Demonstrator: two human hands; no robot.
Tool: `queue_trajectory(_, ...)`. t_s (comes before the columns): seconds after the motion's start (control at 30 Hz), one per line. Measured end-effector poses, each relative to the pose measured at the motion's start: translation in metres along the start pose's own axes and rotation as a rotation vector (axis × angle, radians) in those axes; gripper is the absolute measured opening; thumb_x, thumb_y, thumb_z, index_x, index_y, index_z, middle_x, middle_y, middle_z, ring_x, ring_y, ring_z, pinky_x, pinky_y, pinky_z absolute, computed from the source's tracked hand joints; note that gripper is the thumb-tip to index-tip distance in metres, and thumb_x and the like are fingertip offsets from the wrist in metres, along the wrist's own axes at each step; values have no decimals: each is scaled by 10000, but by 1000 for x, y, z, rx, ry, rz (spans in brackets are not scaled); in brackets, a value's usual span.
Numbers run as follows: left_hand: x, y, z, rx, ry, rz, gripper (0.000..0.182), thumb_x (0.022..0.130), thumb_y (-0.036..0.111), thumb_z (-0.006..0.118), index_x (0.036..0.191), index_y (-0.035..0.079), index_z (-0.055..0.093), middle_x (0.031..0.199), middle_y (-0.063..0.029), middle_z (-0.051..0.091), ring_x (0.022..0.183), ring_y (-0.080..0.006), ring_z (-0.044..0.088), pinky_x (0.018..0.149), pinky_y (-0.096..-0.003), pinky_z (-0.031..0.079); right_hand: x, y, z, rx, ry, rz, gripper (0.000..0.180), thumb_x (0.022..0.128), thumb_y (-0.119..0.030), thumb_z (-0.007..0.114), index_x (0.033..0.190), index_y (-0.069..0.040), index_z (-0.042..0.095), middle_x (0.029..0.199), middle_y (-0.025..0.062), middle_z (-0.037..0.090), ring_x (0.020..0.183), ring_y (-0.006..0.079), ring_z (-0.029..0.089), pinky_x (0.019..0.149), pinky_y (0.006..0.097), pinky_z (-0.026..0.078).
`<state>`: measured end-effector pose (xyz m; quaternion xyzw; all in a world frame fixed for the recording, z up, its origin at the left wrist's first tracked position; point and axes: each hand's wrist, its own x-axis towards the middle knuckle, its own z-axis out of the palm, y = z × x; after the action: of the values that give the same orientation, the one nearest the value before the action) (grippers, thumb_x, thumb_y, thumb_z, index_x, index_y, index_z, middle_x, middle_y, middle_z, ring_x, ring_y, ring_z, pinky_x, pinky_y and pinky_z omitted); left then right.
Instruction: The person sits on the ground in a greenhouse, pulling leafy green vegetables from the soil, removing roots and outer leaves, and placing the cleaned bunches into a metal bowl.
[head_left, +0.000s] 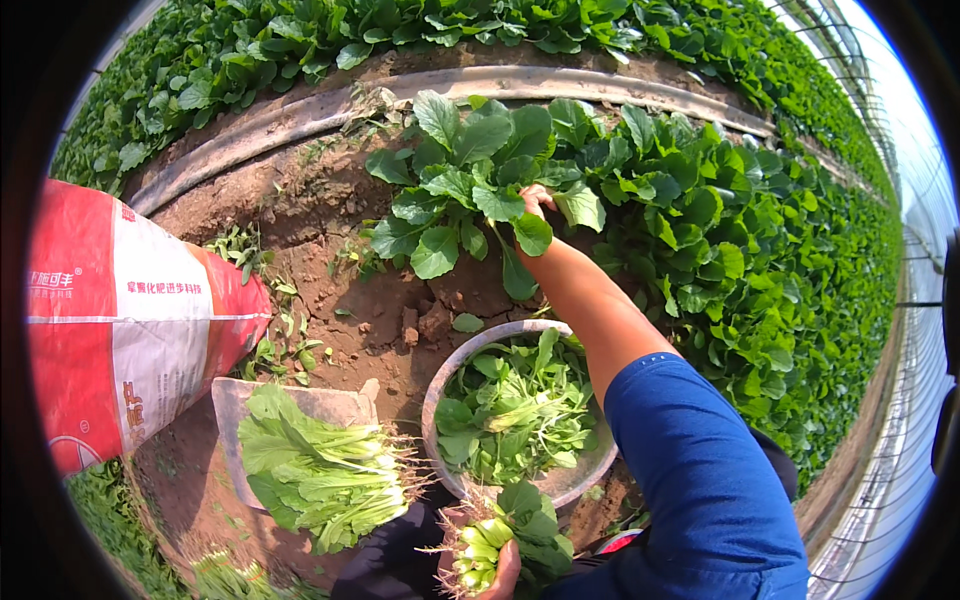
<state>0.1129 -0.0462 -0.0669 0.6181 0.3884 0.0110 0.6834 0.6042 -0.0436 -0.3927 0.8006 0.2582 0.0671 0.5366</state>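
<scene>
My left hand (504, 571), low in the picture, grips a bunch of leafy greens (481, 551) with pale stems and thin roots pointing left. My right arm, in a blue sleeve, reaches up to the growing leafy green plants (480, 157). Among their leaves is my right hand (537, 201), partly covered, so its grip is unclear. Between the hands stands a round basin (442, 390) with loose leaves (517, 412) in it. Left of the basin a pile of pulled greens (330, 472) lies on a flat board-like tray (232, 405), roots facing right.
A red and white woven sack (161, 300) stands at the left. A pale hose or flat pipe (517, 81) curves across the soil (300, 187) beyond the plants. Dense crop rows (765, 300) fill the right and top, beside a greenhouse wall (919, 300). More bundled greens (232, 577) lie at bottom left.
</scene>
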Motion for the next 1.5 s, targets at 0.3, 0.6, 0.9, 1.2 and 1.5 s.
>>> queue_trajectory(0.3,13,11,-7,-40,-57,-64,256,903,-8,630,1156,-10,592,1080,-86,661,953,-166,623,868,-304,491,-7,25,-16,77,401,-225,408,932,-275,516,1261,-57,620,1198,145,594,1055,310,571,758,524,480)
queue_trajectory(0.6,18,17,-15,-70,-137,-83,261,896,7,659,1149,-10,596,1063,-82,665,942,-157,630,862,-307,499,14,44,-5,166,90,-201,343,923,-311,508,1153,-126,681,1099,78,672,966,330,646,746,579,465)
queue_trajectory(0.9,14,15,-8,-59,-64,-95,271,889,13,669,1149,-10,592,1052,-79,668,934,-156,634,854,-307,504,29,-7,26,357,75,-208,399,886,-443,560,1149,-181,708,1016,10,705,916,249,680,700,536,485)
queue_trajectory(1.2,8,17,-2,-63,-68,-116,282,883,18,679,1149,-11,589,1041,-77,671,926,-156,639,845,-306,510,15,9,13,265,-62,-104,352,874,-455,574,1054,-200,738,929,-40,700,790,163,658,619,409,439)
queue_trajectory(1.5,12,25,5,36,-214,-10,320,865,11,685,1163,-8,571,1015,-89,679,925,-175,656,844,-313,525,-61,70,-16,405,-76,-431,227,861,-259,622,1017,-177,764,992,20,737,894,231,701,633,482,487)
